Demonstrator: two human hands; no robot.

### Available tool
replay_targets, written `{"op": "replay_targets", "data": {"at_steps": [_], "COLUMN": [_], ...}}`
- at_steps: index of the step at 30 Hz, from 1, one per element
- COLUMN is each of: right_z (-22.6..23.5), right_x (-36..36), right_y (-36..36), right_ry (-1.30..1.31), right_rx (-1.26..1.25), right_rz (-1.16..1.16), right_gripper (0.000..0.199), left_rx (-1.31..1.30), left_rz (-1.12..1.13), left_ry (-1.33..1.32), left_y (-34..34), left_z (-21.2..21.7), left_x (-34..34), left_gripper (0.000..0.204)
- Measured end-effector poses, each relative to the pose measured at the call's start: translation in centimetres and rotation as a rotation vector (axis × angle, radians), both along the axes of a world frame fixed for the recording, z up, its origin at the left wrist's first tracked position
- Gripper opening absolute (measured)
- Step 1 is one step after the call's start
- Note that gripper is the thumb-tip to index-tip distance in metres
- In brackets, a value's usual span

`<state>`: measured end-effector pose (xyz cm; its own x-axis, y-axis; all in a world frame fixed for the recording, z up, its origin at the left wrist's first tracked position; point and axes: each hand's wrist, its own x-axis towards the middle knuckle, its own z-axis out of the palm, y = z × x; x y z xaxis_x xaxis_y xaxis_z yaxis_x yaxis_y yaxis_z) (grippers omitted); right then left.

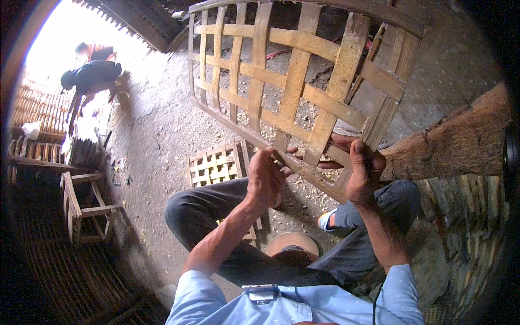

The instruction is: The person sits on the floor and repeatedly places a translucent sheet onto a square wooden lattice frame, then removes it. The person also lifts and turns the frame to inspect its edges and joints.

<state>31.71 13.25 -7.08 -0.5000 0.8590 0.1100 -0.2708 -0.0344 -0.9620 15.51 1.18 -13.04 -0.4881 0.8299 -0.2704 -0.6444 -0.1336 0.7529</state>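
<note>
A framed lattice panel (pixel 296 70) of woven, yellowish flat slats is held up tilted before me, its near edge low between my hands. My left hand (pixel 264 176) is closed on the lower frame bar. At the panel's right corner, my right hand (pixel 362 172) grips the frame, with the thumb on the near side and fingers reaching behind the slats. Part of the fingers of both hands is hidden by the wood. Below the panel, a smaller woven lattice panel (pixel 215 169) lies on the floor beside my left knee.
A thick, rough timber (pixel 449 138) slants in from the right. A wooden stool frame (pixel 89 208) stands at left. Beyond it a person in dark clothes (pixel 96 78) bends over, near a slatted wall (pixel 40 105). Wood shavings litter the floor (pixel 157 119). A round tan thing (pixel 292 242) sits between my legs.
</note>
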Motion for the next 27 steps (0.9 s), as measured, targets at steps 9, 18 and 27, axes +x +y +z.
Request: {"op": "replay_targets", "data": {"at_steps": [9, 18, 27], "right_z": [-0.3, -0.3, 0.2], "right_x": [0.1, 0.4, 0.2], "right_y": [-0.2, 0.1, 0.3], "right_ry": [-0.044, -0.028, -0.004], "right_rx": [0.044, 0.07, -0.011], "right_rz": [0.037, 0.026, 0.048], "right_gripper": [0.045, 0.044, 0.048], "left_rx": [-0.12, -0.091, -0.078], "left_rz": [0.043, 0.038, 0.051], "left_ry": [-0.009, 0.02, -0.002], "left_y": [0.0, 0.2, 0.2], "left_z": [-0.2, -0.1, -0.6], "left_x": [-2.1, -2.2, -2.7], "left_gripper": [0.033, 0.051, 0.025]}}
